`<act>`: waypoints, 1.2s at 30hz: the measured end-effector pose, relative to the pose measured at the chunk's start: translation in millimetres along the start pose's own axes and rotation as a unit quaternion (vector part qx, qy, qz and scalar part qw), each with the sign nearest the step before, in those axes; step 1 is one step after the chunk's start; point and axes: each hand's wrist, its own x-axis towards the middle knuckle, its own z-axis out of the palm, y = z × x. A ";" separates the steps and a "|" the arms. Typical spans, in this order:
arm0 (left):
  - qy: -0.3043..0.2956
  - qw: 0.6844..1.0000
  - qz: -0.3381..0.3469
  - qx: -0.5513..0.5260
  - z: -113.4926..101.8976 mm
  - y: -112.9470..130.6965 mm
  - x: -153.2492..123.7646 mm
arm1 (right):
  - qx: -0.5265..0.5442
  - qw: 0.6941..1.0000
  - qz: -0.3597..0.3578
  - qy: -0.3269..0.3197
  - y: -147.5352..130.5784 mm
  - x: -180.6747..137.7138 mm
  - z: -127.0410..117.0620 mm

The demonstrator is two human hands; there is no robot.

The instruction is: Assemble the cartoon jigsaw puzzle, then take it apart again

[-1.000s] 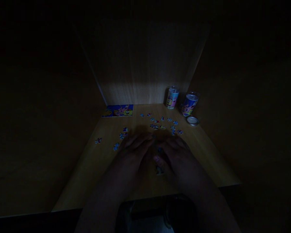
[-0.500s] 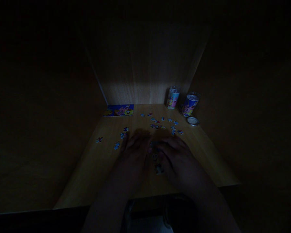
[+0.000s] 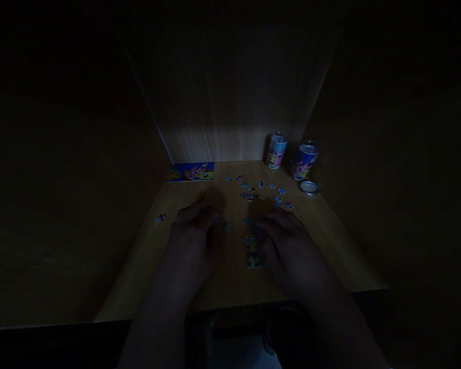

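Observation:
In the dim light, my left hand (image 3: 194,225) is low over the wooden surface, its fingers curled and a puzzle piece (image 3: 217,221) at the tips. Another loose piece, the blue one (image 3: 227,225), lies just right of it. My right hand (image 3: 286,238) bends its thumb and fingers against the right side of a small joined puzzle section (image 3: 251,248), which shows a yellow cartoon face. A bluish piece (image 3: 247,221) sits at the top of this section, near my right fingertips. The right hand hides part of the section.
Several loose pieces (image 3: 250,197) are scattered beyond my hands, and a single piece (image 3: 161,218) lies far left. A blue picture card (image 3: 190,172) rests by the back panel. Two cartoon-printed cans (image 3: 276,152) and a round metal lid (image 3: 309,188) stand at the back right.
My left hand has moved left, away from the puzzle section, and covers pieces that were visible there. A loose piece now shows between the hands. My right hand stays by the section.

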 end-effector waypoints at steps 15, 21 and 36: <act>-0.043 0.998 0.013 -0.033 6.6 0.4 -0.2 | -0.016 1.000 0.005 -0.003 20.7 -9.8 -14.9; -0.060 0.996 0.008 -0.064 6.6 2.1 -0.5 | -0.011 1.000 0.009 -0.015 16.9 -6.2 -11.7; -0.071 0.994 0.042 -0.072 6.9 10.9 1.9 | 0.001 1.000 0.014 -0.027 16.0 -3.6 -10.8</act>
